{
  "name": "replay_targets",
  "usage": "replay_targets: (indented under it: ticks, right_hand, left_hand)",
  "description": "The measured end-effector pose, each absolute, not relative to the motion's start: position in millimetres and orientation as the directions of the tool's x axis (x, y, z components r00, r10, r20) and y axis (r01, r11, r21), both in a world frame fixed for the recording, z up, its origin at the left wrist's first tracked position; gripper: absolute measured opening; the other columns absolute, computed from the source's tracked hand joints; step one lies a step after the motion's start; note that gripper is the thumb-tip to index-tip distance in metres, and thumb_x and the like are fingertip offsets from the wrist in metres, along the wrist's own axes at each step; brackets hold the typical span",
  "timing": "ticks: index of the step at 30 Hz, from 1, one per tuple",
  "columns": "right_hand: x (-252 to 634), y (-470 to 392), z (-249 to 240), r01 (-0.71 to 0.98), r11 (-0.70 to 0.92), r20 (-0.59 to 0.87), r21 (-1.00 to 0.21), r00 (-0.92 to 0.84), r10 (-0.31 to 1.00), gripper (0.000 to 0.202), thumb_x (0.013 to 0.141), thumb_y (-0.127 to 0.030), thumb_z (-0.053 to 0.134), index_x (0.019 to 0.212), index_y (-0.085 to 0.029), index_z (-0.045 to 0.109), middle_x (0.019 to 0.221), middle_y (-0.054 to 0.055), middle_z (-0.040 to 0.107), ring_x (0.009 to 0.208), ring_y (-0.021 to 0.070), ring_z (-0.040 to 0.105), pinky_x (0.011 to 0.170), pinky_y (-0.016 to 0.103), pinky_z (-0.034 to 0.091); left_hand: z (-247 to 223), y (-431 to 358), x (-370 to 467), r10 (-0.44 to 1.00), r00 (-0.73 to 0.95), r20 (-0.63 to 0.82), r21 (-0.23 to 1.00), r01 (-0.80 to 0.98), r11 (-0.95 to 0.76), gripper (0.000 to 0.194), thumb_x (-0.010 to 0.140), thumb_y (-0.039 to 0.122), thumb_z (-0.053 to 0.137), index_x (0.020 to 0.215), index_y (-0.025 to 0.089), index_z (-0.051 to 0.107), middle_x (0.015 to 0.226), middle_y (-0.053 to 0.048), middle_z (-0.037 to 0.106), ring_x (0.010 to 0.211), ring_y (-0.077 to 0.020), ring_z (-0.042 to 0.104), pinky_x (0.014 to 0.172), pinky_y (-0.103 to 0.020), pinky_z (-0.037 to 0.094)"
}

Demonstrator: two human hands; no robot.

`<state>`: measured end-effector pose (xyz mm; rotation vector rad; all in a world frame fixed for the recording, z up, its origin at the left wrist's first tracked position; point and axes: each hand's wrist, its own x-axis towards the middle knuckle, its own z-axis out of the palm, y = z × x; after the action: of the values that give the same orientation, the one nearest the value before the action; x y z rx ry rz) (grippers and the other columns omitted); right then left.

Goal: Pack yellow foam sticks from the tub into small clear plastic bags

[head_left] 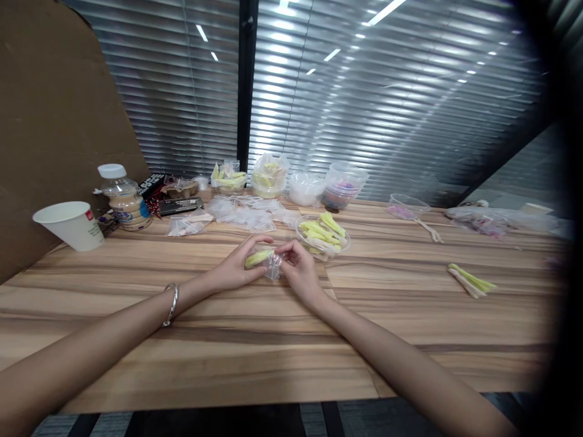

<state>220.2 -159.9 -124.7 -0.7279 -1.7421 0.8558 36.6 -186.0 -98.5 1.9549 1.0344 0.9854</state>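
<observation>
Holding a green stick (257,258), the left hand (237,270) meets the right hand (298,273), which pinches a small clear bag (274,266) above the table (228,340). A loose pinch could drop it; bowl (323,237) sits just beyond.

Wood table (273,340), cup (73,226), bottle (124,197), bags (237,212)

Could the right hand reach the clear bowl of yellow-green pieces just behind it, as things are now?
Probably yes. The right hand lies just in front of the clear bowl, with only bare table between them. However, together with the left hand it holds a small plastic bag.
</observation>
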Motion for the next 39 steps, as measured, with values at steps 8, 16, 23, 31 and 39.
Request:
replay_targets:
  ticks: [8,16,23,31,39]
  right_hand:
    - [221.7,-161.6,-122.9,0.128,0.609,0.553,-0.783,-0.304,0.776,0.016,0.075,-0.006,0.053,0.086,-0.018,0.055,0.086,0.002,0.057,0.083,0.0151,0.054,0.077,0.029,0.044]
    - [221.4,-161.5,-119.9,0.133,0.639,0.569,-0.758,-0.346,0.746,0.024,0.078,-0.007,0.052,0.098,-0.019,0.058,0.099,0.004,0.059,0.091,0.0158,0.055,0.078,0.028,0.044]
    - [222.4,-160.6,-122.2,0.186,0.633,0.558,-0.751,-0.333,0.76,0.01,0.08,-0.015,0.055,0.09,-0.017,0.059,0.087,0.003,0.06,0.079,0.0143,0.055,0.07,0.026,0.043]
    - [222.4,-162.9,-119.1,0.201,0.645,0.573,-0.738,-0.318,0.755,0.003,0.079,-0.018,0.057,0.081,-0.016,0.056,0.081,0.002,0.059,0.075,0.0132,0.054,0.066,0.025,0.041]
    - [220.1,-168.5,-114.9,0.276,0.647,0.566,-0.71,-0.324,0.759,0.007,0.079,-0.022,0.057,0.076,-0.016,0.054,0.075,0.001,0.056,0.067,0.0127,0.048,0.061,0.025,0.037]
  left_hand:
    - [-95.8,-188.0,38.4,0.858,0.42,0.295,0.803,0.377,-0.46,0.057,0.074,0.039,0.056,0.126,0.024,0.038,0.131,-0.004,0.042,0.124,-0.0109,0.039,0.11,-0.023,0.031]
    - [-98.4,-186.7,39.2,0.838,0.442,0.319,0.806,0.338,-0.485,0.057,0.074,0.039,0.055,0.126,0.023,0.037,0.13,-0.005,0.043,0.123,-0.0101,0.041,0.107,-0.022,0.035]
    - [-99.3,-186.7,38.9,0.835,0.446,0.322,0.778,0.378,-0.502,0.057,0.075,0.04,0.053,0.127,0.024,0.037,0.13,-0.005,0.044,0.122,-0.0103,0.042,0.106,-0.023,0.037]
    - [-99.6,-187.2,39.5,0.848,0.458,0.267,0.806,0.377,-0.457,0.056,0.075,0.041,0.054,0.126,0.024,0.038,0.129,-0.004,0.044,0.122,-0.0107,0.042,0.107,-0.024,0.036]
    - [-97.0,-183.1,35.2,0.878,0.43,0.21,0.897,0.272,-0.348,0.056,0.072,0.042,0.058,0.122,0.021,0.044,0.128,-0.005,0.046,0.121,-0.0126,0.043,0.107,-0.025,0.035]
